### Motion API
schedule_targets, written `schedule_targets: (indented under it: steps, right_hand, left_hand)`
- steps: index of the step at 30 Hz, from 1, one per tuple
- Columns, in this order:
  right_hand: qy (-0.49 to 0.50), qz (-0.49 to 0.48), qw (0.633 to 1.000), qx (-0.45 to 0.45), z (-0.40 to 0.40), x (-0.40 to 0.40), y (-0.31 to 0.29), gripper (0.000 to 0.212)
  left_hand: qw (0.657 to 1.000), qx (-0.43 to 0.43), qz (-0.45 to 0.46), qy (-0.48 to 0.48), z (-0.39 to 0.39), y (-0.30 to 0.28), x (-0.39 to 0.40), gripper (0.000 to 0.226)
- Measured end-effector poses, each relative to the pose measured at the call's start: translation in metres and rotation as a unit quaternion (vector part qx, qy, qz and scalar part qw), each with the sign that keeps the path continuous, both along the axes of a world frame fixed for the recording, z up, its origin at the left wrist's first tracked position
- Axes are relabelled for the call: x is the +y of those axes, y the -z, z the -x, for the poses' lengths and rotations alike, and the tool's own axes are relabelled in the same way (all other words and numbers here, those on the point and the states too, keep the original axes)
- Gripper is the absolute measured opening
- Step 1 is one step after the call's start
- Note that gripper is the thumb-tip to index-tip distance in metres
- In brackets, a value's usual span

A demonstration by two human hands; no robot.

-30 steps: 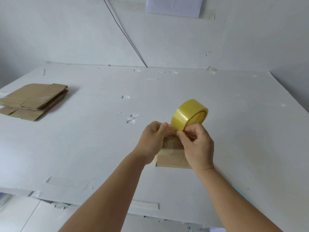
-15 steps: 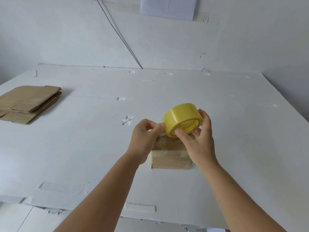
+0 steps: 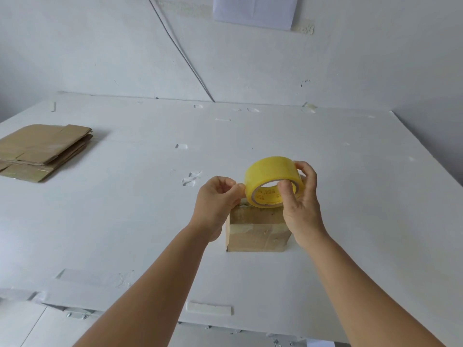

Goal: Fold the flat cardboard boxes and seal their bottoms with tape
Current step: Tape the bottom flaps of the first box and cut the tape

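A small folded cardboard box (image 3: 258, 231) stands on the white table (image 3: 125, 221), with strips of clear tape across its near face. Just above it my right hand (image 3: 300, 201) grips a yellow roll of tape (image 3: 269, 180), thumb in the core and fingers over the top. My left hand (image 3: 216, 199) is curled at the roll's left edge, thumb and forefinger pinching where the tape's end would be; the tape's end itself is too clear to make out. The box's top is partly hidden by both hands.
A stack of flat cardboard boxes (image 3: 42, 151) lies at the table's far left. Bits of old tape (image 3: 191, 177) stick to the tabletop. A wall with a cable (image 3: 180, 51) and a sheet of paper (image 3: 253, 10) rises behind the table.
My right hand has lifted the roll slightly and turned it so its core faces me. My left hand has stayed at the roll's left edge. The box shows more below the hands.
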State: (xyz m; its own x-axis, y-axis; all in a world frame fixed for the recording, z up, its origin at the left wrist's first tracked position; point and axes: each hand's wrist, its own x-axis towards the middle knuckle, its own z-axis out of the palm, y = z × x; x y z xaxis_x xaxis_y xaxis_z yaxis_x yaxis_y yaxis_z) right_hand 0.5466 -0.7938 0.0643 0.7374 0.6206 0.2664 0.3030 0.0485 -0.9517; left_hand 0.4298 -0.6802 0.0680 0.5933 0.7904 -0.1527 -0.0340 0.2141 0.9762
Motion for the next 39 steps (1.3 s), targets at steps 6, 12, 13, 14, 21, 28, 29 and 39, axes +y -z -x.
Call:
schedule_targets:
  steps: [6,12,13,14,21,28,29,39]
  right_hand:
    - [-0.003,-0.001,1.000,-0.002,-0.003,0.001,0.003,0.034]
    - [0.016,0.019,0.999,-0.027,-0.007,-0.005,0.006,0.030]
    - [0.018,0.022,0.999,-0.031,-0.008,-0.005,0.007,0.030]
    - [0.021,0.022,0.999,-0.036,-0.007,-0.004,0.008,0.031]
    - [-0.079,0.067,0.995,0.002,-0.011,-0.006,0.001,0.046]
    - [-0.228,0.047,0.955,0.186,-0.027,-0.009,-0.015,0.068]
    - [-0.222,0.034,0.955,0.195,-0.028,-0.006,-0.016,0.070]
    - [-0.188,0.037,0.970,0.149,-0.032,-0.002,-0.017,0.076]
  left_hand:
    - [1.000,-0.008,0.029,-0.010,-0.001,-0.001,0.000,0.028]
    - [0.998,0.050,-0.017,0.020,0.004,-0.012,0.004,0.038]
    - [0.998,0.055,-0.017,0.019,0.006,-0.013,0.006,0.036]
    - [0.998,0.058,-0.014,0.016,0.008,-0.013,0.007,0.034]
    - [0.996,0.070,0.052,0.021,0.020,-0.009,0.004,0.026]
    - [0.996,0.065,0.057,0.031,0.021,-0.008,0.006,0.025]
    - [0.996,0.065,0.058,0.029,0.020,-0.009,0.006,0.024]
    - [0.992,0.095,0.070,0.038,0.028,0.005,0.022,0.009]
